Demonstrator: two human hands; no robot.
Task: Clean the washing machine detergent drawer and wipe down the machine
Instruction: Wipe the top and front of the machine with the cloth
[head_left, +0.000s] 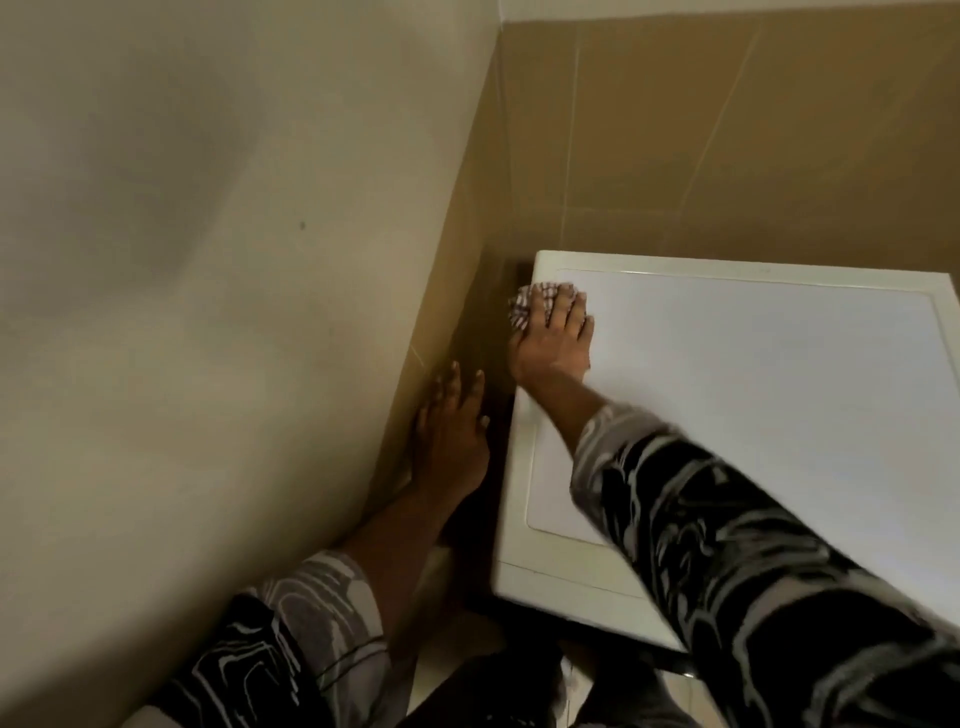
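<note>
Wiping the far left corner of the washing machine (753, 415), a cloth (523, 307) is pressed flat under the spread fingers of the right hand (553, 343); the left hand (449, 431) is braced open against the wall (457, 249), likely for balance.

You stand in a tight corner of what is probably a home bathroom or laundry nook. A white washing machine (779, 415) sits pushed into the corner, its flat top below you. Tan glazed wall tiles (727, 130) rise behind it, a plain cream wall (208, 260) stands to your left, and pale floor (447, 670) shows below.
</note>
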